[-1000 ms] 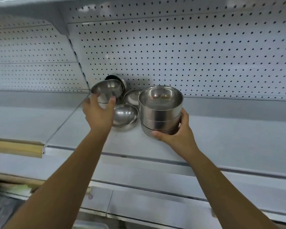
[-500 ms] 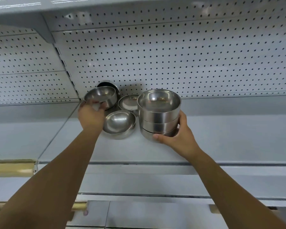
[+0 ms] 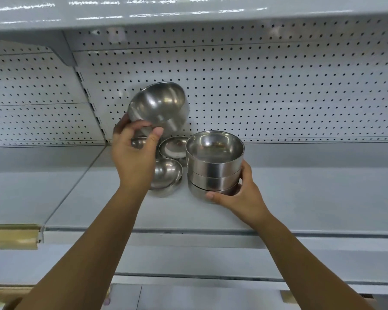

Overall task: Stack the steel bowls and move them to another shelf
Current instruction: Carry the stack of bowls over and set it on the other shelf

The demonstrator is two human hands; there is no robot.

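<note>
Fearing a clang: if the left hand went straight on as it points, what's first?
Probably the pegboard back wall, with the held bowl touching before the left hand; depth is unclear.

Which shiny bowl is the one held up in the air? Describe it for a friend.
Find the white pegboard wall behind the grey shelf. Left of the stack of three bowls gripped by the right hand, the left hand holds one steel bowl up in the air. It alone is off the shelf and tilted, its opening facing the viewer.
</note>
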